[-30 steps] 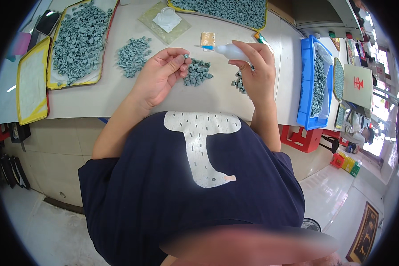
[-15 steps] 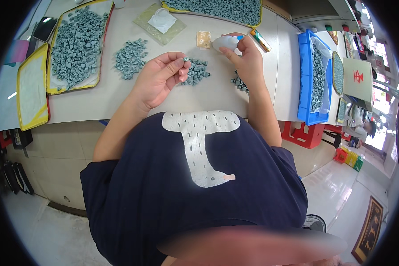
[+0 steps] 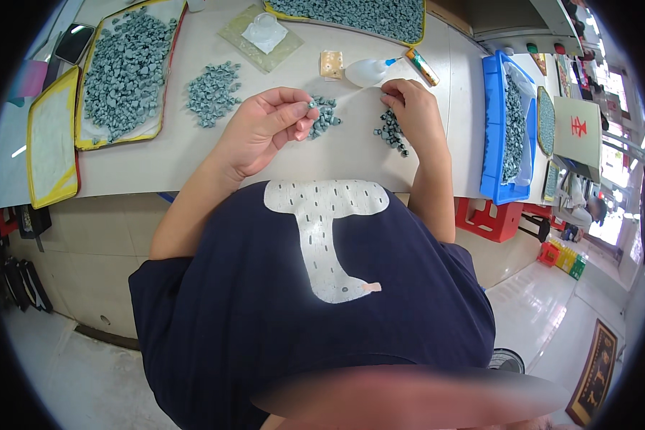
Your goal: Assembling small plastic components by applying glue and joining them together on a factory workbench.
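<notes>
Pinching one small grey-green piece [image 3: 312, 105] between thumb and forefinger, my left hand [image 3: 265, 129] hovers palm-up over the pale, smooth tabletop [image 3: 158, 154], just above a little heap of the same pieces [image 3: 325, 117] at about twelve o'clock from my chest. The piece is tiny, matte and blocky; I cannot tell its finer shape. My right hand [image 3: 412, 111] rests curled at one o'clock, fingertips narrowed down onto a second small cluster of pieces [image 3: 391, 133], though I cannot tell whether they grip one. Just beyond that hand lies a soft white squeeze bottle [image 3: 367, 71] with a blue nozzle, beside a small tan square pad [image 3: 331, 64]. At eleven o'clock sits another loose heap [image 3: 212, 93], and farther out at ten a yellow-rimmed tray [image 3: 125, 68] piled with the rough bits. A blue plastic bin [image 3: 493, 129] at two o'clock holds more. My dark shirt [image 3: 301, 301] hides the table's near edge.
</notes>
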A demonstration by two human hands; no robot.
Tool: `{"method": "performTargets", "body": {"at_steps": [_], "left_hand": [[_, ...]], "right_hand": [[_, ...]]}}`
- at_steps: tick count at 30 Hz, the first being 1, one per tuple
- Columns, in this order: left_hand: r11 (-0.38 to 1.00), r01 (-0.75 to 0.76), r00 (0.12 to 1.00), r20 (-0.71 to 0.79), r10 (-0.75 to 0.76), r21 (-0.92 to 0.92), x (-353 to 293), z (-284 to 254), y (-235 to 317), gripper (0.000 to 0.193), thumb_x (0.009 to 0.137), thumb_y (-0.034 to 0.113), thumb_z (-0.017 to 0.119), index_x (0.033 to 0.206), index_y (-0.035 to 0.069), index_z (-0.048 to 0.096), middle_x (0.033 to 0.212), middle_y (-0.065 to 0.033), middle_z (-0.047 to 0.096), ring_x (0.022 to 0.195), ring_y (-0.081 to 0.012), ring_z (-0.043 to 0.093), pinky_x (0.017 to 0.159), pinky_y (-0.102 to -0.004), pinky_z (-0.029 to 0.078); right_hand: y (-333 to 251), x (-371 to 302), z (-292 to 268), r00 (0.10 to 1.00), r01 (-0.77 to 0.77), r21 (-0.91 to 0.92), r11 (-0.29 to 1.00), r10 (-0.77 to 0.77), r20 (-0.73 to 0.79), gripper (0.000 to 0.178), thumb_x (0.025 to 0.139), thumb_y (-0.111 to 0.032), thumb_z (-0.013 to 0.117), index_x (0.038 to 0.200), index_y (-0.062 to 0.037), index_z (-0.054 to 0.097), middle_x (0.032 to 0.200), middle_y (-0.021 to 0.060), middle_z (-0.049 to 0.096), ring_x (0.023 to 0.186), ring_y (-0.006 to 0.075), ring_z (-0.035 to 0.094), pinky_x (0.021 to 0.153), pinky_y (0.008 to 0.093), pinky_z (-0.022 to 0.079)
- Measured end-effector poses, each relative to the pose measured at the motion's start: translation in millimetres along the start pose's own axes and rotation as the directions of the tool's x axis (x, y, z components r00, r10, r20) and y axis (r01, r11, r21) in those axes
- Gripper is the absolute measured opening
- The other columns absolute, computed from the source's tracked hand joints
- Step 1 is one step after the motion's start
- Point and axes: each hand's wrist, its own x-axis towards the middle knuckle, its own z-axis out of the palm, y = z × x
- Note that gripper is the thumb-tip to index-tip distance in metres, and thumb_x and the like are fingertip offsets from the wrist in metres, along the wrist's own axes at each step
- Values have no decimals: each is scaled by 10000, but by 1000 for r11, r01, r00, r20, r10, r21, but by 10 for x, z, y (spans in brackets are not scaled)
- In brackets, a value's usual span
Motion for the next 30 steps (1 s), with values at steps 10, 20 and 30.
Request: {"method": "performTargets", "body": {"at_steps": [10, 20, 30], "left_hand": [[1000, -16, 999, 32, 17, -8, -17, -25, 13, 141, 919, 36, 574, 1055, 8, 601, 923, -103, 630, 753, -139, 550, 697, -271, 468], [999, -41, 999, 25, 42, -35, -51, -44, 10, 159, 908, 44, 595, 1061, 0, 595, 928, -108, 630, 757, -149, 551, 720, -275, 467], [1000, -9, 1000, 25, 9, -8, -110, -46, 82, 116, 896, 40, 608, 1005, 3, 590, 919, -103, 631, 750, -152, 550, 739, -276, 481]], "right_hand": [[-313, -228, -58, 997, 26, 587, 809, -64, 44, 176, 881, -8, 591, 1050, 25, 626, 844, 47, 616, 771, 123, 603, 705, 240, 480], [-636, -223, 157, 967, 218, 678, 702, -247, -55, 217, 905, 6, 577, 1114, 30, 629, 885, 65, 609, 745, 106, 578, 679, 220, 471], [-813, -254, 290, 993, 52, 830, 555, -115, 15, 195, 902, 12, 579, 1089, 45, 623, 894, 84, 645, 774, 134, 623, 707, 235, 512]]}}
